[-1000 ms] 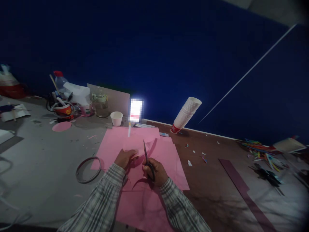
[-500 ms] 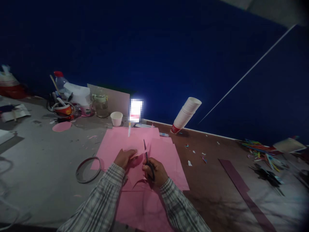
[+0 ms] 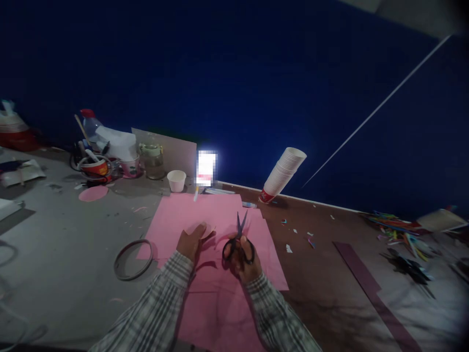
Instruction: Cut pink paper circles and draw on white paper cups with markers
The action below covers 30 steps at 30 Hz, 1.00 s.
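Between the thumb and fingers of my left hand [image 3: 191, 242] is a piece of pink paper [image 3: 207, 231], its outline hard to make out against the pink sheets [image 3: 176, 210] beneath. My right hand [image 3: 247, 259] has its fingers through the black handles of a pair of scissors [image 3: 241, 225], whose blades are spread and point away from me. The scissors are apart from the held piece. A pink offcut lies or hangs between my hands, partly in shadow.
To the left are a grey ring [image 3: 116, 266], a pink paper disc [image 3: 93, 193] and a white cup [image 3: 176, 181]. A leaning stack of paper cups [image 3: 282, 176] stands at the back right. Paper scraps, a dark red strip [image 3: 357, 269] and coloured strips [image 3: 399, 227] lie further right.
My right hand has moved right, away from my left hand, and turned. The scissor blades have spread. A curl of pink paper beside the blades is gone from there.
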Each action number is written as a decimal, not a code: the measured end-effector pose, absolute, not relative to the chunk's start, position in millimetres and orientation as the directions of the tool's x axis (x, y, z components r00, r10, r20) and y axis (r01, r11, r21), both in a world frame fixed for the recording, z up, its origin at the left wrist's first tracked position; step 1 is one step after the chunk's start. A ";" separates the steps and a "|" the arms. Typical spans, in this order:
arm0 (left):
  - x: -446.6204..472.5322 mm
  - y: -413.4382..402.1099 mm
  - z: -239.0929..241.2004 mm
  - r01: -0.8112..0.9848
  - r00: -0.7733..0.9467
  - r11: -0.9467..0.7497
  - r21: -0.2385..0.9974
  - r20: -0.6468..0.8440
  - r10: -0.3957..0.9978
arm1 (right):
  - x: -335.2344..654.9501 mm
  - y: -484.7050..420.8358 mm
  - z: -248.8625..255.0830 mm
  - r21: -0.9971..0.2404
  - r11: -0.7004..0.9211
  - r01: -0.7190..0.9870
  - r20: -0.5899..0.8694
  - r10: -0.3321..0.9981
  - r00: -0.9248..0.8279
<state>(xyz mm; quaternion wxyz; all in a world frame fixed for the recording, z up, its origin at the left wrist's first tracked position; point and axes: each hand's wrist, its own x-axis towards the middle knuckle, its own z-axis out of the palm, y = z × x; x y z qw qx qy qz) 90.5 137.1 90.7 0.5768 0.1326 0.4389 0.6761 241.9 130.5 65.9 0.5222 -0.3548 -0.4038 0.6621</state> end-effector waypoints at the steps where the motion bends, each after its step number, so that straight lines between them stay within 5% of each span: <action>1: 90.9 137.2 90.0 -0.664 -0.299 0.047 0.747 -0.322 0.898 | 241.4 128.2 67.0 -0.921 -0.108 -0.375 -0.020 0.973 -0.231; 15: 92.8 142.6 71.9 -0.552 -0.307 0.016 0.834 -0.221 0.926 | 232.6 119.4 68.8 -0.991 -0.015 -0.129 0.034 0.930 -0.367; 30: 88.8 134.8 91.5 -0.124 -0.229 0.039 0.991 -0.067 0.971 | 230.4 116.7 68.0 -0.996 -0.005 -0.085 0.027 0.929 -0.369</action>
